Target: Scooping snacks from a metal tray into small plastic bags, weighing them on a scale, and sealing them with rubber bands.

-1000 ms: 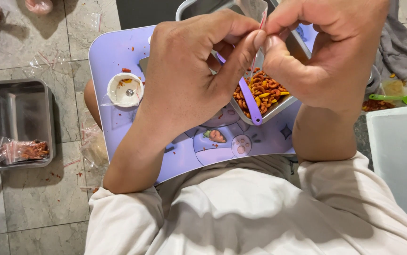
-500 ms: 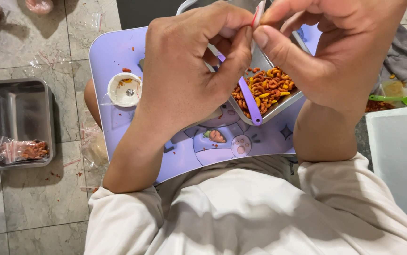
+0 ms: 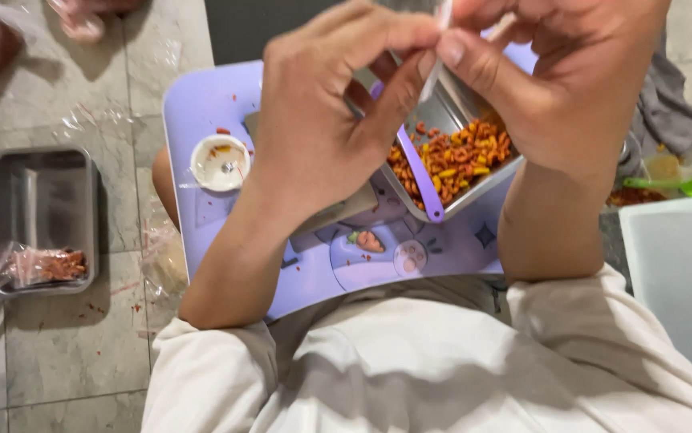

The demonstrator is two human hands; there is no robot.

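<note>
My left hand [image 3: 330, 120] and my right hand [image 3: 562, 72] are raised close to the camera, fingertips meeting around a small thin white-and-pink piece [image 3: 440, 32], both pinching it. Below them a metal tray [image 3: 458, 200] of orange-red snack pieces [image 3: 458, 156] rests on a lilac lap table [image 3: 217, 104]. A purple spoon [image 3: 422, 180] lies in the tray. The hands hide much of the tray.
A small white cup [image 3: 220, 163] stands on the lilac table's left. A second metal tray [image 3: 41, 216] holding a clear bag of red snack lies on the tiled floor at left. A green spoon [image 3: 675, 184] and a white box [image 3: 683, 281] are at right.
Both hands have risen toward the camera and the top edge, still pinching the small piece. More of the snack tray shows beneath them.
</note>
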